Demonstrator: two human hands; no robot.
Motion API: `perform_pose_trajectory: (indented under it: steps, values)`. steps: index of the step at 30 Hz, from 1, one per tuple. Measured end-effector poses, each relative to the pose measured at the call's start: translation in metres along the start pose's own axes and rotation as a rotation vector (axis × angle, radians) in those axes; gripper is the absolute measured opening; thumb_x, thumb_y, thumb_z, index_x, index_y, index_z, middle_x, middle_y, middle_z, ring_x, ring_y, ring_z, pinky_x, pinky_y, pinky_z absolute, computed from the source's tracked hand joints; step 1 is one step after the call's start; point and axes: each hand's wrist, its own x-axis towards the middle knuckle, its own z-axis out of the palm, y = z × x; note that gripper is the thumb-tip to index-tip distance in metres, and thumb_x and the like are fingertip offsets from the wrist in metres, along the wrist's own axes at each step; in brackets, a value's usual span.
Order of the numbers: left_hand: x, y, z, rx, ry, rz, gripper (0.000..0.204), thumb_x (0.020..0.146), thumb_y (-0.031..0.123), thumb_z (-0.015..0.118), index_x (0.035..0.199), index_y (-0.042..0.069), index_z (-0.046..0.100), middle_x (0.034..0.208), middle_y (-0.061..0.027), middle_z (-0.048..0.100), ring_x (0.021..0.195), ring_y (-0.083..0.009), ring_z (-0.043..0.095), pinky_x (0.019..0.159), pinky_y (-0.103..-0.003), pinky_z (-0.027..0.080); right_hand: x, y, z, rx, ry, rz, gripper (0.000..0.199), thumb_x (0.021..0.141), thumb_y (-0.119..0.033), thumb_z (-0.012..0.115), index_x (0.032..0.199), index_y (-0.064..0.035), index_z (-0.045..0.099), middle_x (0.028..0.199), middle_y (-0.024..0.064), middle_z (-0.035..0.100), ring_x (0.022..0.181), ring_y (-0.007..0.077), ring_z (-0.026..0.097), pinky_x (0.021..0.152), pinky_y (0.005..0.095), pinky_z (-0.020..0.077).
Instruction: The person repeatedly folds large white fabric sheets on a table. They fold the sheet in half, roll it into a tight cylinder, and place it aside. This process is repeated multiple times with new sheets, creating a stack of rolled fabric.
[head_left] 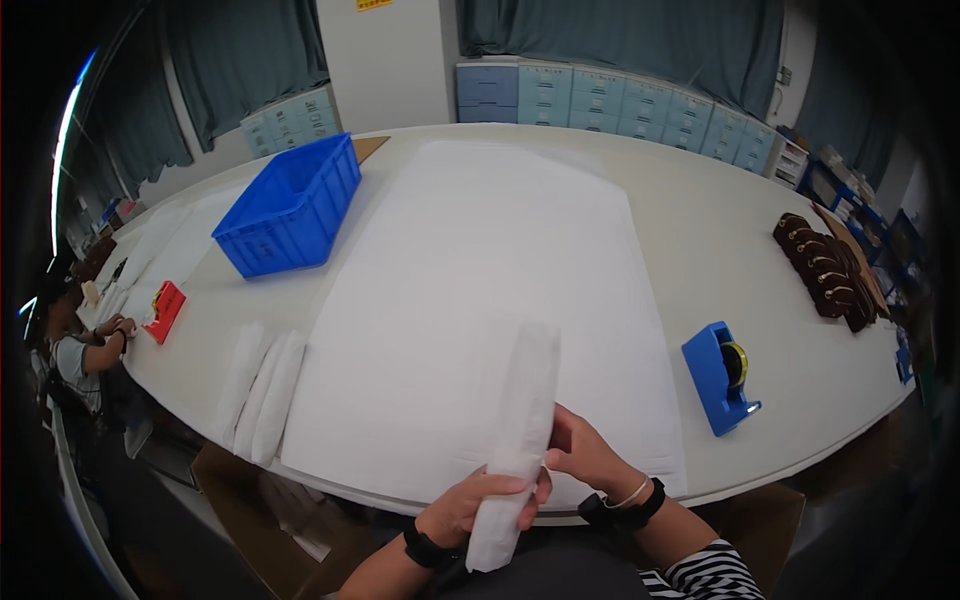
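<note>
A long white paper roll (525, 400) stands at a slant over the near edge of the table. My left hand (490, 500) is wrapped around its lower part, thumb across the front and fingertips showing at the right side. Against the roll's right side is my right hand (588, 455), its fingers curled partly behind the roll and its thumb bent toward the paper; the fingertips are partly hidden. Beneath the roll, a stack or layer of large white sheets (470, 260) covers the middle of the table.
Several white rolls (270, 395) lie left of the sheets. A blue crate (290, 215) stands behind them. A blue tape dispenser (715, 380) is on the right, with brown bags (820, 265) farther off. At far left, another person (85, 350) works beside a red tape dispenser (165, 312). Cardboard boxes (230, 510) stand below the edge.
</note>
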Motion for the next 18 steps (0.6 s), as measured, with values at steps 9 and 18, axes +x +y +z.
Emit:
perform_pose_trajectory:
  steps: [9,18]
  values:
    - [-0.036,-0.029,-0.014,1.038,0.401,0.386,0.089,0.097,0.032,0.068,0.163,0.011,0.013,0.156,-0.0238,0.040,0.139,-0.0384,0.047,0.114,-0.041,0.037,0.034,0.016,0.032,0.128,0.382,-0.018,0.040,0.092,-0.022,0.071,0.121,0.0025,0.058,0.102,0.0121,0.069,0.092,0.0194,0.067,0.079,0.0336,0.0545]
    - [-0.229,0.110,-0.118,1.905,1.702,0.463,0.089,0.085,0.035,0.079,0.159,0.019,0.031,0.108,-0.0146,0.062,0.099,-0.0371,0.061,0.083,-0.047,0.053,0.030,0.030,0.014,-0.831,-0.046,-0.011,0.035,0.088,-0.020,0.068,0.121,-0.0063,0.064,0.114,0.0090,0.070,0.112,0.0232,0.064,0.093,0.0370,0.0519]
